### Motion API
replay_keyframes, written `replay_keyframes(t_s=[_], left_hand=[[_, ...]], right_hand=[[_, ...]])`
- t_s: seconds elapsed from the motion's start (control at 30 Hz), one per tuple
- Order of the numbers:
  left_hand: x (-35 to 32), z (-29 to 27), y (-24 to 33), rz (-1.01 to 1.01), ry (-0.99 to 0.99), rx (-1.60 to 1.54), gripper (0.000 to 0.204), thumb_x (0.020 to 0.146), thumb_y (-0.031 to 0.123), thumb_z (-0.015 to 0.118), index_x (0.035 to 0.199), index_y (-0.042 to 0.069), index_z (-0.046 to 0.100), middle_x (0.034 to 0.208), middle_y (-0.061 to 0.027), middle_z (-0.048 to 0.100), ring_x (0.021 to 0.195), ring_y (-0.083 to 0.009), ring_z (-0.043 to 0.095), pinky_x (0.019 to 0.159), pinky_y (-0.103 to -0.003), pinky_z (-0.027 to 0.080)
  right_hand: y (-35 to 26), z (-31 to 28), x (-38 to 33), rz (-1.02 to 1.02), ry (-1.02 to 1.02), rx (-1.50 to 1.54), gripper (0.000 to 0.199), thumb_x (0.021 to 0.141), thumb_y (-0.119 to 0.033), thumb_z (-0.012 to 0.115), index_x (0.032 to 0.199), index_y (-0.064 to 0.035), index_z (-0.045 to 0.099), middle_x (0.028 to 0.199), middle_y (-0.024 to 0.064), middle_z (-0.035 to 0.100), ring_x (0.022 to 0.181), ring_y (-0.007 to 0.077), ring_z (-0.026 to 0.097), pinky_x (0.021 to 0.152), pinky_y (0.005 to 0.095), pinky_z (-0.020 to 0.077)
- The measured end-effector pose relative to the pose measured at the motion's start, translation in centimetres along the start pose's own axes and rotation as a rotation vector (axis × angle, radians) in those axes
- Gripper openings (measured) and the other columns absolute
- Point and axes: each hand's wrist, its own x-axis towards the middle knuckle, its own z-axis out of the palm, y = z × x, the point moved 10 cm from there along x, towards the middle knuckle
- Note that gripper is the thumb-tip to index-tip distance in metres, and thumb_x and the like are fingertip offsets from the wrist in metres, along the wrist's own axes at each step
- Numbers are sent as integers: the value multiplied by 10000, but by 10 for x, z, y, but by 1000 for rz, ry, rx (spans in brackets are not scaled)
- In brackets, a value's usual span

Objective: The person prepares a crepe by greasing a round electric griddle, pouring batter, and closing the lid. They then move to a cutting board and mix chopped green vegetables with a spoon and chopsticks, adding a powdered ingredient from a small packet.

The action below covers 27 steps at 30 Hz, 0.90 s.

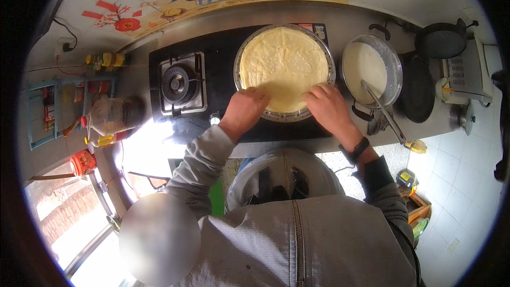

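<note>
A thin, pale yellow crepe [284, 64] covers most of a round metal pan [237, 69] with a holed rim, which sits on the right part of the black gas stove. My left hand [246, 107] is at the crepe's near left edge, its fingers curled and pinched on that edge. At the near right edge my right hand [328, 107] is also closed, fingertips bent down onto the crepe. Between the two hands the near part of the crepe looks lifted slightly off the pan. My own fingers hide the exact grip.
Right of the stove stands a pot of white batter [364, 66] with a ladle [383, 111] leaning in it, handle jutting toward me. Dark pans [441, 40] lie farther right. A bare burner [179, 84] is on the left, then a large plastic jug [114, 116] and a blue rack [45, 111].
</note>
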Motion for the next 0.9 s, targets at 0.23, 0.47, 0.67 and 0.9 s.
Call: replay_keyframes(t_s=[0.23, 0.47, 0.67, 0.9], left_hand=[[-23, 5, 7, -68, 4, -33, 258, 891, 137, 728, 1136, 54, 714, 1113, -94, 711, 1136, -311, 694, 953, -450, 585], [-33, -27, 27, -134, 134, -146, 246, 913, 129, 771, 1145, 53, 754, 1113, -133, 755, 1080, -345, 725, 907, -458, 596], [-16, 0, 86, -273, -9, -527, 129, 1000, 203, 754, 1070, 100, 790, 826, -138, 757, 737, -340, 742, 652, -426, 575], [31, 118, 156, -620, -126, -1245, 282, 1090, 243, 705, 1250, 15, 750, 939, -69, 776, 796, -157, 717, 747, -303, 575]], right_hand=[[-8, -16, -17, -5, 65, -33, 149, 886, -116, 695, 1026, -80, 733, 1072, 79, 673, 1150, 293, 660, 1016, 458, 519], [-17, -51, -75, 157, 160, 242, 129, 913, -133, 782, 1015, -56, 762, 1043, 113, 733, 1020, 329, 704, 884, 458, 564], [18, -115, -184, 437, 275, 316, 96, 958, -116, 791, 926, -31, 760, 901, 134, 759, 810, 338, 731, 711, 431, 585], [137, -180, -314, 760, 657, 373, 130, 1041, -85, 702, 1067, 22, 773, 1014, 171, 786, 904, 332, 756, 816, 386, 586]])
